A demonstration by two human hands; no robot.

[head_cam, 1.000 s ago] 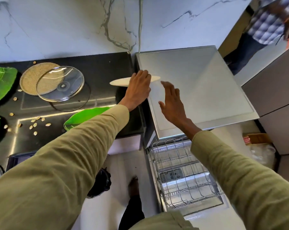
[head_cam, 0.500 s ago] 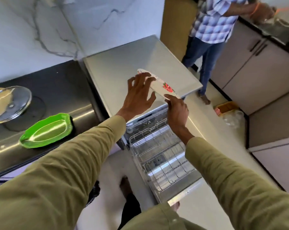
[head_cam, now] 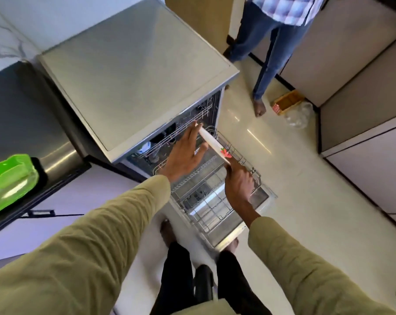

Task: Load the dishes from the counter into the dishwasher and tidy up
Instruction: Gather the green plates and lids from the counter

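Note:
A white plate with a red fruit print is held on edge over the pulled-out lower rack of the open dishwasher. My left hand lies against the plate's left face with its fingers spread. My right hand grips the plate's near rim from below. A green leaf-shaped dish sits on the dark counter at the left.
Another person in jeans and a checked shirt stands on the pale floor right of the dishwasher. A small cardboard box and clear plastic lie by the grey cabinets. My feet are beside the lowered dishwasher door.
The plate came off the dishwasher top, both hands taking it. It has dropped in front of the machine, over the lower rack. My view has swung right and down.

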